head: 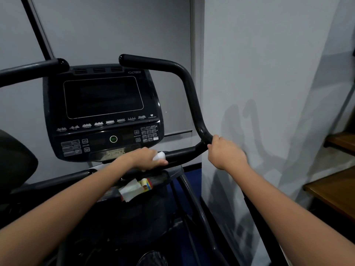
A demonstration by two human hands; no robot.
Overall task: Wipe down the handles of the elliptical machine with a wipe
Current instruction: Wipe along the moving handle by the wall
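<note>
- My left hand (pixel 146 158) grips a small white crumpled wipe (pixel 159 156) against the black curved tubular handle (pixel 182 151).
- My right hand (pixel 225 151) clasps the handle's bend.
- I advise wrapping the wipe fully round, sliding steadily.

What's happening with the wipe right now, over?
Left hand presses wipe on right handle. Right hand grips handle's bend. Nothing blocking the bar between hands; upper handle not reached. Over.
</note>
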